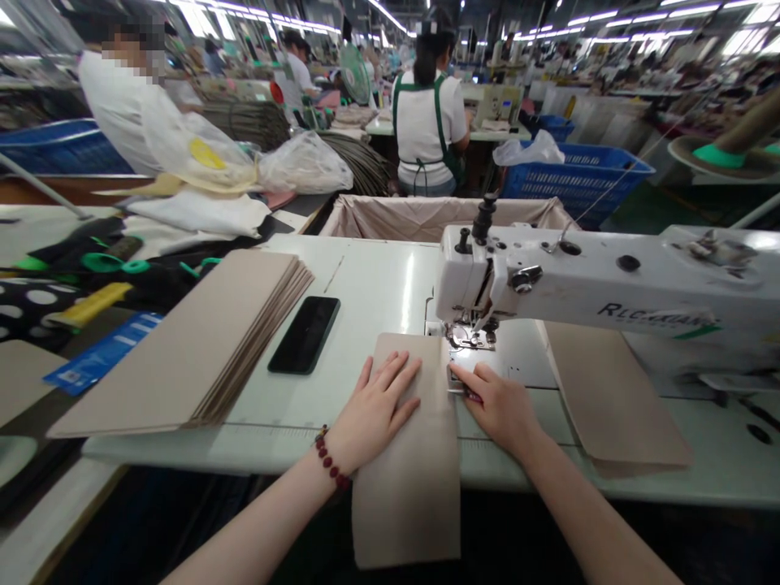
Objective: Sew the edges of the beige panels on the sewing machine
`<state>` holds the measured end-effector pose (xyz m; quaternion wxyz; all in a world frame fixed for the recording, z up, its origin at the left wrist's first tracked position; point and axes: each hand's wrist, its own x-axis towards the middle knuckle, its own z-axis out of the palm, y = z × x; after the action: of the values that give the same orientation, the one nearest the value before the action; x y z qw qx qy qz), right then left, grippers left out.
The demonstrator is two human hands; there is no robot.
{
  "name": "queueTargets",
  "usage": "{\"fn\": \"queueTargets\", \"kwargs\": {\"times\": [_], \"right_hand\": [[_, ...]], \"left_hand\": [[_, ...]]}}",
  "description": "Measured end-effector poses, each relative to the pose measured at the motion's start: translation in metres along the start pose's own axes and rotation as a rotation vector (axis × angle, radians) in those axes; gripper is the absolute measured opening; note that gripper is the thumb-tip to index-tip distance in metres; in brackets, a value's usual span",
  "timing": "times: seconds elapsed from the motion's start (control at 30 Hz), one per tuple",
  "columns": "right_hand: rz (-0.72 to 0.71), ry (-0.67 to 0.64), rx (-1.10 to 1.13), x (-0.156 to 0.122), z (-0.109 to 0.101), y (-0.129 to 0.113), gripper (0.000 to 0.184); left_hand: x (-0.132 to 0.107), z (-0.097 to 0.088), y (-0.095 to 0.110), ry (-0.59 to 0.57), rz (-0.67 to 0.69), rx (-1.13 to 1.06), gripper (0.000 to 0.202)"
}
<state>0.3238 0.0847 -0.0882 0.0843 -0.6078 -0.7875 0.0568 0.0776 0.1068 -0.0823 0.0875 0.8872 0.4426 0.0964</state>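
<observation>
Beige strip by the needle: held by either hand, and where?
Pressed, not gripped: left hand flat on the beige strip, right hand fingertips at its edge.

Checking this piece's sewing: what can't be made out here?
Head view:
Stitching on the beige panel: too small to see.
Panel edge at the presser foot: hidden by the right hand.
Red bit by that hand: mostly hidden, too small to name.
Far end of the sewing machine: cut off by the right edge.

Sewing mach. (609, 284): white-painted metal, glossy w/ scuffs. Table top (378, 280): smooth, glossy. Phone (303, 335): black, shiny glass. Beige strip (414, 487) + sheet stack (183, 341): matt, card or stiff cloth, unclear which.
</observation>
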Motion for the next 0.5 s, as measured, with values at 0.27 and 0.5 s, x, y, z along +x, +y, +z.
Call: {"fn": "queueTargets", "kwargs": {"times": [0.27, 0.5], "right_hand": [[0.014, 0.007, -0.016, -0.002, 0.001, 0.0, 0.05], [0.01, 0.021, -0.038, 0.0, 0.001, -0.001, 0.051]], "left_hand": [[0.017, -0.005, -0.004, -0.05, 0.053, 0.013, 0.054], [0.023, -0.01, -0.009, -0.078, 0.092, -0.005, 0.055]]}}
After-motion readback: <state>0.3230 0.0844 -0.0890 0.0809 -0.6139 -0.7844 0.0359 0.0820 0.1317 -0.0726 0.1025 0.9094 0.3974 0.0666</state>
